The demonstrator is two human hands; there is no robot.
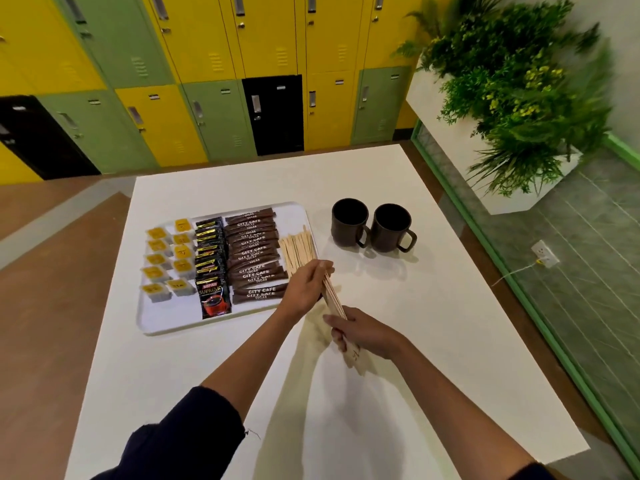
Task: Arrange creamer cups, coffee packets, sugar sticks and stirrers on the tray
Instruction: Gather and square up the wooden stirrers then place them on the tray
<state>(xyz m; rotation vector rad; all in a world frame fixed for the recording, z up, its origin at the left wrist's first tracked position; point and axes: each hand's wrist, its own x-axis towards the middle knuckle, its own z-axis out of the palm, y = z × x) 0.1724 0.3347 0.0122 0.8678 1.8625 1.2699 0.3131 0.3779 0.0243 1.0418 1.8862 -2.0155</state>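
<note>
Most of your arranging looks done: on the white tray [149, 323] the creamer cups [162, 261] sit in two columns at the left, the coffee packets [211, 268] overlap in a column just beside them, and the sugar sticks [254, 258] are stacked in a row to their right. A fan of wooden stirrers [298, 247] lies along the tray's right edge, so that group is started but, by my reading, not finished. You are holding a further bundle of stirrers [334, 299] above the bench [415, 341], just off the tray's near right corner. What seems left is to lay this bundle down with the others and perhaps square up the fan. Your left hand [306, 289] reaches forward with its fingers curled around the upper part of the bundle, close to the stirrers already on the tray. Your right hand [363, 336] is clasped around the lower end, where something pale like a wrapper shows below the fingers. Both forearms stretch out over the bench, the left one bare below a dark pushed-up sleeve. Two dark mugs [372, 226] stand to the right of the tray, well clear of your hands
</note>
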